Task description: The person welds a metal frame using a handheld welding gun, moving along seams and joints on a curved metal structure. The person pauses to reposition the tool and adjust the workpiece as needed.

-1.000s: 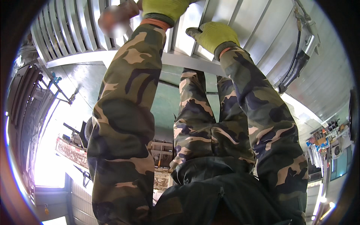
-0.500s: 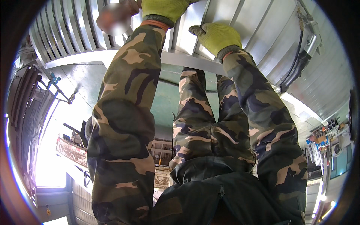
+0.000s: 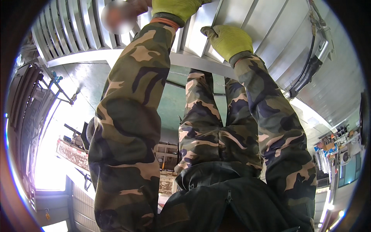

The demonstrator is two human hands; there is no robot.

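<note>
A narrow passage lies at 12 o'clock, between the left grip (image 3: 176, 9) and the right grip (image 3: 232, 40). Wider room spreads over the flat metal panels (image 3: 266, 31) at 1 o'clock, until a black-handled torch (image 3: 309, 67) with its hose blocks the way at 2. Toward 11, a blurred reddish shape (image 3: 118, 17) crowds the left grip; beyond it, at 10, metal slats (image 3: 79, 31) leave only slim slots. A pale rail (image 3: 201, 63) bars the route toward 6, where camouflage-clad legs (image 3: 201, 104) fill much of the space between the sleeves (image 3: 129, 127).

Below the grip I see greenish floor (image 3: 174, 104); to its left, white light (image 3: 50, 162) glares; far right, a bluish window (image 3: 349, 170).
</note>
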